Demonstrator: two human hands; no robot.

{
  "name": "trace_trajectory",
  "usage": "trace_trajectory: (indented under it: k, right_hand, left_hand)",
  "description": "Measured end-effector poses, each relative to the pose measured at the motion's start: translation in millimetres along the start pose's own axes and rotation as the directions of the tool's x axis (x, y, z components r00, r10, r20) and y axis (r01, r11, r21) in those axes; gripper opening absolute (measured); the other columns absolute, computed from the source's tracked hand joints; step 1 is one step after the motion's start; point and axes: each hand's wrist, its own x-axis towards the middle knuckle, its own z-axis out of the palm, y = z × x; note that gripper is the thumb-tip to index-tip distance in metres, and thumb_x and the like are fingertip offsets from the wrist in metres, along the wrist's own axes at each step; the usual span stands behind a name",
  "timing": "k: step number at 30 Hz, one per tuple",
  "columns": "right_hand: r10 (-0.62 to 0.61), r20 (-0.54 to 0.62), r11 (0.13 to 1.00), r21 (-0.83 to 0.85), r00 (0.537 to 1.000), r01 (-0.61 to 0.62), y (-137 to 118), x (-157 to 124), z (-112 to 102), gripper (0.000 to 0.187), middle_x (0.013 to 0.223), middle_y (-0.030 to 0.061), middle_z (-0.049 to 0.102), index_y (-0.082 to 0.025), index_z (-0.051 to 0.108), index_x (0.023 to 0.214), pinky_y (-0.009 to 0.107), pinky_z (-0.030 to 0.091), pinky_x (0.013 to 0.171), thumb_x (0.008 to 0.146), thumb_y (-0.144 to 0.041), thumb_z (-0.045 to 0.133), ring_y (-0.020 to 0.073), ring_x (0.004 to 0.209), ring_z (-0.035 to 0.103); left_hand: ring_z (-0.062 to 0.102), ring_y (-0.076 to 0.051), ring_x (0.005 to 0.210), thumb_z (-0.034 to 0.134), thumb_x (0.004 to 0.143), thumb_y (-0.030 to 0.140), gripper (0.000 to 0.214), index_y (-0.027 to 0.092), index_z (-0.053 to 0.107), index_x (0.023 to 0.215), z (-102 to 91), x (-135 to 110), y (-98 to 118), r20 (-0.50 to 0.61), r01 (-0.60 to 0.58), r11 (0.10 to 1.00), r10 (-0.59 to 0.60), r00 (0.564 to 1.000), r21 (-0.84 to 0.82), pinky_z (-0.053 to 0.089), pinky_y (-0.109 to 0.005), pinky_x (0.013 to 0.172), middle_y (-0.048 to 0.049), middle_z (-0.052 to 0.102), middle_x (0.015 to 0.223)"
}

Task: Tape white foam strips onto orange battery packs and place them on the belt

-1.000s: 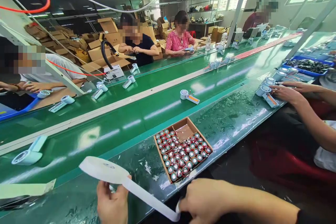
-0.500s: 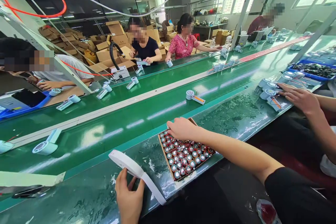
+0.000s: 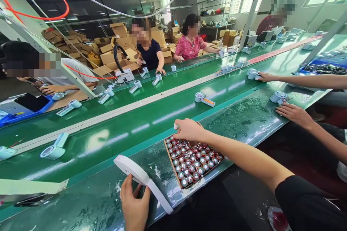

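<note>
**Right hand [image 3: 191, 130] leaves the tape strip [image 3: 160, 195] for the tray [image 3: 172, 161]**

On a dark green tabletop [image 3: 225, 117], a worker's right hand bends over the far left corner of a brown tray packed with red-wired cells [image 3: 196, 165]. A second ago it was drawing out the tape strip, low at the tabletop's near edge; half a second ago it was already at the tray, where it stays. A small white piece [image 3: 176, 126] shows at its fingertips. The curled hand hides its own grip, so whether it is pinching a cell cannot be told.

The left hand [image 3: 135, 202] pinches the tape roll [image 3: 132, 169] between thumb and fingers, just left of the tray. The tape strip, let go by the right hand, slants down toward the tabletop's near edge. The shift suggests that attention has passed from tape to cells, with the roll kept within reach.

To the right, a co-worker's outstretched hand [image 3: 267, 77] has moved out to a pale device [image 3: 252, 74] on the green belt [image 3: 108, 126], while the other hand [image 3: 294, 114] touches a second device [image 3: 278, 97] near the tabletop's edge.
</note>
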Motion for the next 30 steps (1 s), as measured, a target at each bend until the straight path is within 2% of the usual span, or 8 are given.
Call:
trace_trajectory:
  k: [6, 10, 14, 17, 20, 24, 27, 30]
  right_hand:
    - [-0.079, -0.187, 0.994, 0.056, 0.979, 0.091, 1.5, -43.3, -14.7, 0.021, 0.087, -0.003, 0.067, -0.018, 0.059, 0.108, 0.023, 0.041, 0.069, 0.096, -0.019, 0.076, 0.0184, 0.082, 0.066]
    - [-0.169, -0.377, 0.966, 0.118, 0.911, 0.228, 9.6, -64.7, 7.2, 0.017, 0.103, 0.0029, 0.069, -0.018, 0.056, 0.099, 0.026, 0.046, 0.083, 0.095, -0.012, 0.071, 0.0206, 0.092, 0.066]
    - [-0.298, -0.468, 0.888, 0.183, 0.832, 0.421, 12.5, -67.7, 24.6, 0.013, 0.115, 0.0061, 0.067, -0.019, 0.052, 0.097, 0.029, 0.05, 0.093, 0.096, -0.012, 0.064, 0.0215, 0.104, 0.064]
    - [-0.227, -0.584, 0.847, 0.275, 0.779, 0.454, 7.9, -66.0, 23.0, 0.007, 0.125, 0.0078, 0.064, -0.019, 0.052, 0.105, 0.029, 0.052, 0.092, 0.104, -0.021, 0.058, 0.02, 0.105, 0.065]
    - [-0.175, -0.614, 0.815, 0.348, 0.769, 0.463, -0.2, -67.5, 17.3, 0.005, 0.131, 0.0081, 0.061, -0.02, 0.051, 0.113, 0.03, 0.053, 0.093, 0.109, -0.023, 0.051, 0.0194, 0.104, 0.065]
    - [-0.121, -0.668, 0.711, 0.458, 0.734, 0.534, -9.1, -78.6, 14.1, 0.012, 0.132, 0.0068, 0.06, -0.023, 0.046, 0.123, 0.035, 0.053, 0.1, 0.112, -0.023, 0.05, 0.0205, 0.117, 0.062]
    - [-0.062, -0.698, 0.649, 0.515, 0.713, 0.56, -13.3, -89.5, 6.6, 0.01, 0.131, 0.0095, 0.06, -0.024, 0.041, 0.122, 0.04, 0.054, 0.102, 0.116, -0.029, 0.048, 0.0224, 0.12, 0.06]
    - [-0.006, -0.759, 0.599, 0.519, 0.651, 0.61, -14.2, -96.1, -7.7, 0.015, 0.125, 0.01, 0.062, -0.026, 0.036, 0.119, 0.042, 0.058, 0.097, 0.118, -0.036, 0.047, 0.0234, 0.115, 0.063]
  left_hand:
    - [0.055, -0.035, 0.13, 0.074, 0.073, 0.057, 0.081, 0.02, 0.052, 0.141, 1.3, -1.2, -2.6, 0.011, -0.005, 1.0, 0.005, 1.0, -0.021, 0.056, -0.048, 0.103, -0.0133, 0.057, 0.134]
    - [0.053, -0.035, 0.132, 0.075, 0.073, 0.054, 0.08, 0.021, 0.053, 0.142, 0.9, -2.5, 0.5, 0.023, -0.01, 1.0, 0.01, 1.0, -0.008, 0.056, -0.048, 0.103, -0.0133, 0.055, 0.137]
    - [0.054, -0.035, 0.13, 0.074, 0.073, 0.053, 0.079, 0.019, 0.053, 0.14, 0.2, -2.1, 4.1, 0.044, -0.008, 1.0, 0.008, 0.999, 0.009, 0.056, -0.049, 0.104, -0.0136, 0.057, 0.134]
    - [0.054, -0.034, 0.128, 0.074, 0.072, 0.053, 0.075, 0.021, 0.055, 0.137, 1.2, -1.1, 4.0, 0.034, -0.022, 1.0, 0.022, 0.999, 0.005, 0.054, -0.05, 0.105, -0.0119, 0.058, 0.131]
    - [0.053, -0.035, 0.129, 0.074, 0.07, 0.054, 0.074, 0.021, 0.056, 0.135, 2.8, -0.4, 2.2, 0.02, -0.041, 0.999, 0.041, 0.999, 0.016, 0.054, -0.051, 0.105, -0.0118, 0.057, 0.13]
    - [0.053, -0.035, 0.129, 0.071, 0.071, 0.055, 0.072, 0.021, 0.056, 0.133, 4.0, -0.5, 0.9, 0.011, -0.053, 0.998, 0.053, 0.999, 0.027, 0.055, -0.051, 0.103, -0.0118, 0.057, 0.129]
    - [0.053, -0.035, 0.129, 0.071, 0.072, 0.054, 0.067, 0.021, 0.058, 0.129, 4.0, -1.0, 2.3, 0.02, -0.066, 0.997, 0.065, 0.998, 0.04, 0.055, -0.051, 0.103, -0.012, 0.057, 0.128]
    - [0.052, -0.036, 0.129, 0.07, 0.074, 0.054, 0.064, 0.02, 0.06, 0.127, 4.2, -1.0, 4.9, 0.026, -0.084, 0.995, 0.083, 0.996, 0.048, 0.053, -0.052, 0.104, -0.0124, 0.058, 0.128]
